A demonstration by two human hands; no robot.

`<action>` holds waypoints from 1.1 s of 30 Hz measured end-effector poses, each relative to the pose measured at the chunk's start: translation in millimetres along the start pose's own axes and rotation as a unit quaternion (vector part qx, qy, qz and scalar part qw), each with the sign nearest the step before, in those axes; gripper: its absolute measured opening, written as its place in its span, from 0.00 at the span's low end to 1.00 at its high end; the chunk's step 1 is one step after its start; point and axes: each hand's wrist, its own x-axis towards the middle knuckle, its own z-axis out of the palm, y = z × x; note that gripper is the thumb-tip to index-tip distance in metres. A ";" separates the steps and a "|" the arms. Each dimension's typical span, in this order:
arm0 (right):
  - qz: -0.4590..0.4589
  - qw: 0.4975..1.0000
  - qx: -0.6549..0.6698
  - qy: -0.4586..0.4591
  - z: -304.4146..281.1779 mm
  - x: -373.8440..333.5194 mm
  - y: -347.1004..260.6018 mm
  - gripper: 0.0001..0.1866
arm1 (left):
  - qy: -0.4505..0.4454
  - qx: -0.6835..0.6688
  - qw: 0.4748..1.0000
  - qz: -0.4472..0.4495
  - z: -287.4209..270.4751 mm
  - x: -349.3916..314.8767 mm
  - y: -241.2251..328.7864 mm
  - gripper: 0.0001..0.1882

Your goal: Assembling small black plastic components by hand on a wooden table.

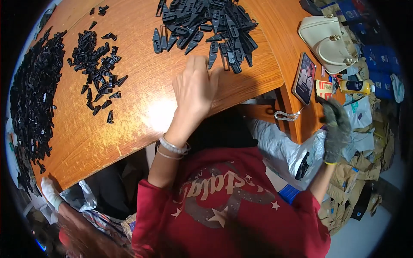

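Observation:
My bare left hand (194, 88), with bracelets at its wrist, is over the wooden table just in front of a heap of long black plastic parts (206, 26). Its thumb stands apart from the fingers, which point toward the nearest parts and are slightly blurred. I see nothing held in it; whether the fingertips touch a part is unclear. To the right, off the table's edge, my right hand (337, 131) wears a grey glove, its fingers stretched out and apart. Below it hangs a white plastic bag (279, 146) with black parts (303, 165) inside.
Small black parts (101, 64) are scattered at left, beside a larger pile (34, 94). Another person's white-gloved hand (50, 193) rests at the table's left corner. A phone (304, 79), cream handbag (329, 43) and yellow bottle (358, 87) lie right, near brown packaging (344, 185).

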 end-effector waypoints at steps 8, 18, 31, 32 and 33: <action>0.220 0.771 -0.511 -0.311 -76.6 -1.5 10.1 0.16 | -0.027 0.177 0.984 -0.002 1.1 1.9 -12.5 0.11; -0.263 0.880 -0.089 -0.385 129.5 -17.0 -92.6 0.29 | -0.101 0.051 0.976 0.184 -64.5 -60.7 2.0 0.09; -0.252 0.847 -0.134 -0.449 170.2 -22.0 -78.6 0.21 | 0.065 0.321 0.944 0.051 -110.8 -28.9 -79.4 0.06; -0.190 0.876 -0.035 -0.442 175.5 -22.1 -72.2 0.21 | 0.069 0.283 0.954 0.077 -103.9 -32.2 -72.1 0.06; -0.125 0.892 0.064 -0.429 178.6 -22.4 -68.5 0.20 | 0.074 0.244 0.962 0.102 -97.0 -36.4 -65.1 0.06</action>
